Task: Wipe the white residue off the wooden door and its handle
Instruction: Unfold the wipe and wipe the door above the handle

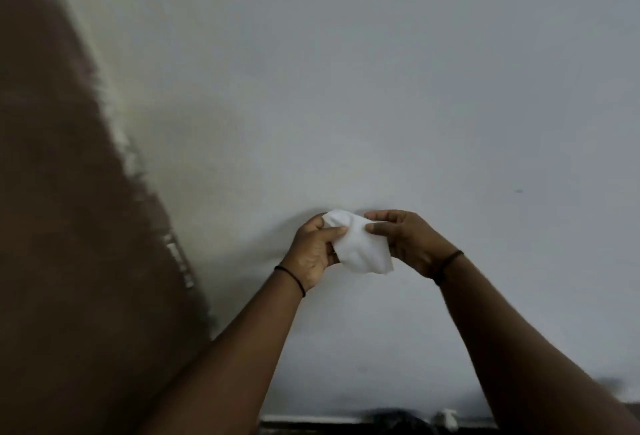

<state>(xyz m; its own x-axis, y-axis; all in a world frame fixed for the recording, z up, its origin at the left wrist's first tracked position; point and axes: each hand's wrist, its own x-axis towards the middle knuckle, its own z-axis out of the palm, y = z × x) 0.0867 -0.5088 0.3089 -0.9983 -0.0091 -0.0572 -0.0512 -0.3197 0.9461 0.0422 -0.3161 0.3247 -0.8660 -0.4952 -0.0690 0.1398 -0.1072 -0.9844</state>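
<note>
Both hands were up front, pinching one white cloth (360,247) between them: left hand (315,254) clamped on its near-left edge, right hand (412,244) on the top-right corner. Risk: cloth looked loosely bunched, so it could slip or smear residue rather than lift it. Wooden door (69,226) sat well left of the grip, beyond it, white residue (180,261) along its edge. Handle not visible.

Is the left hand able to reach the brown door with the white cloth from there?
Probably yes. The left hand holds the white cloth together with the right hand, and nothing stands between it and the brown door on its left.
</note>
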